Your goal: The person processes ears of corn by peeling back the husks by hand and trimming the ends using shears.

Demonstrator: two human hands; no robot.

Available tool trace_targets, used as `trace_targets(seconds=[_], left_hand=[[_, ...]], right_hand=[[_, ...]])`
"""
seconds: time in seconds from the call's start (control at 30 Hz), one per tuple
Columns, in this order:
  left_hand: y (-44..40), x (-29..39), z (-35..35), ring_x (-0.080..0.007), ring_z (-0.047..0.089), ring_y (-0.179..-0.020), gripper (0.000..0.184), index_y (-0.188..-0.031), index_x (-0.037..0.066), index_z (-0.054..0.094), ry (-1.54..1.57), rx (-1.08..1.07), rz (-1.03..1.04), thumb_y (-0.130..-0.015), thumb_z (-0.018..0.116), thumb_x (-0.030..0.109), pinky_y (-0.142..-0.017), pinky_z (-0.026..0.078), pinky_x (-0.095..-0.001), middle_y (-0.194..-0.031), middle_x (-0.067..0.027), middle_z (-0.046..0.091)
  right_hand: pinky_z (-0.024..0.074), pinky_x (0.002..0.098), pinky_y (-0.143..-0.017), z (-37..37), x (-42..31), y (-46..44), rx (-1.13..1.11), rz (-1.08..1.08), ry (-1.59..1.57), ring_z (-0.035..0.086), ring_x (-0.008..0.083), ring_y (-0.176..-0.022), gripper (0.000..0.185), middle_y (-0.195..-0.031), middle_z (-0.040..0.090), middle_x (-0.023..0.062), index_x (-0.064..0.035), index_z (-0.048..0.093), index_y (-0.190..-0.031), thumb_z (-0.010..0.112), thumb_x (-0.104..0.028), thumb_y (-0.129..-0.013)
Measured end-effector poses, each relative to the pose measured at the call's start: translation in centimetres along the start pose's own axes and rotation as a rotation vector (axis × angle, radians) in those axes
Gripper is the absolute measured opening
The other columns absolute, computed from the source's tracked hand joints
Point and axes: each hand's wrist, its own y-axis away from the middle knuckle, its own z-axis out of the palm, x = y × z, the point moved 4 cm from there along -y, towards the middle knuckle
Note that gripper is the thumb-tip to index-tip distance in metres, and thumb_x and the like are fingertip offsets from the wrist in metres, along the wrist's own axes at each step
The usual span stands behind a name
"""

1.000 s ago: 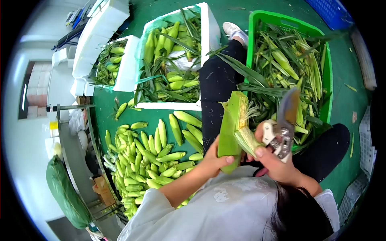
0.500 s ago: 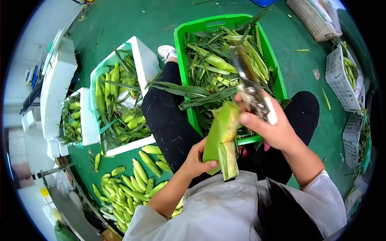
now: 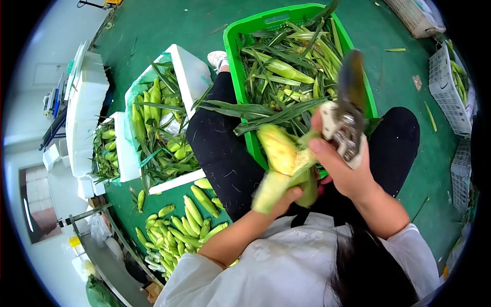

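My left hand [image 3: 285, 202] is wrapped round the lower part of an ear of corn [image 3: 279, 151], held above my lap. Its husk is partly peeled back, baring pale yellow at the upper end, and hangs in loose flaps. In my right hand [image 3: 350, 171] is a pair of pruning shears [image 3: 350, 110], with pale handles and a dark metal blade pointing up and away. The thumb and fingers of that hand also pinch the husk at the ear's right side. Motion blurs the ear and blade somewhat.
Between my legs stands a green crate [image 3: 233, 66] filled with husks and leaves [image 3: 279, 66]. To the left are white foam boxes [image 3: 190, 71] with corn, and a pile of green ears [image 3: 176, 233] lies on the floor. White baskets [image 3: 444, 94] line the right side.
The ear has tilted, and its husk is pulled open further, exposing the upper end. My right hand has shifted slightly right, the shears swinging more upright. The whole view has shifted a little.
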Motion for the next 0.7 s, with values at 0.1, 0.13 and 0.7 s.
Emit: trace_targets(seconds=[0.1, 0.13, 0.7], left_hand=[[-0.2, -1.0, 0.9, -0.0272, 0.046, -0.131, 0.092, -0.144, -0.001, 0.036, 0.137, -0.142, -0.080, -0.080, 0.072, 0.055, -0.111, 0.034, -0.0399, -0.142, -0.0139, 0.047], [-0.3, -0.9, 1.0, -0.0274, 0.045, -0.131, 0.091, -0.144, -0.001, 0.037, 0.121, -0.172, -0.095, -0.081, 0.072, 0.055, -0.111, 0.034, -0.0398, -0.142, -0.0139, 0.046], [-0.7, 6.0, 0.4, -0.0257, 0.051, -0.120, 0.084, -0.137, 0.004, 0.038, -0.618, -0.017, 0.545, -0.071, 0.087, 0.024, -0.101, 0.041, -0.0364, -0.129, -0.0151, 0.049]], right_hand=[[0.0453, 0.0251, -0.080, -1.5, -0.6, 1.4, -0.025, -0.186, 0.216, 0.053, 0.0102, -0.092, 0.034, -0.106, 0.056, 0.0048, -0.0004, 0.052, -0.118, 0.067, -0.001, -0.087], [0.0452, 0.0253, -0.078, -1.5, -0.6, 2.0, 0.021, -0.162, 0.116, 0.053, 0.0114, -0.090, 0.034, -0.104, 0.056, 0.0063, -0.0001, 0.051, -0.117, 0.068, -0.003, -0.088], [0.0430, 0.0217, -0.066, 0.7, -0.1, 0.7, -0.078, -0.126, 0.325, 0.051, 0.0063, -0.073, 0.028, -0.093, 0.057, 0.0009, -0.0016, 0.053, -0.114, 0.064, -0.002, -0.088]])
